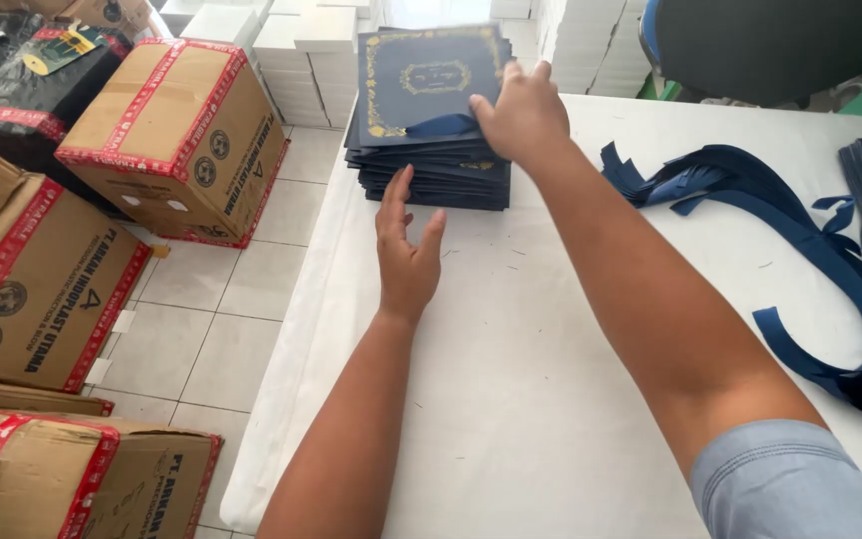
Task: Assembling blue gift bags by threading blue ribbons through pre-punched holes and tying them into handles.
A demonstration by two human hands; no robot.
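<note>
The stack of dark blue flat folders with gold ornament (431,165) stands at the far left part of the white desk (551,399), very near to its left edge. The right hand (523,112) lies on the top folder (426,75) and seems to press or hold it by its right side; the fingers are curled over the cover, so I judge it is gripping the top folder, together with a short blue ribbon piece (441,126) under the thumb. The left hand (406,250) is open, fingers spread, just before the front of the stack and not touching it.

The stack is not even: some folders stick out at the corners. If the top folder is pushed left, the upper folders can slide and fall down to the tiled floor (212,329), beside the brown cardboard boxes with red tape (167,135). The loose dark blue ribbons (800,250) lie near the right forearm, and a sleeve could drag them.
</note>
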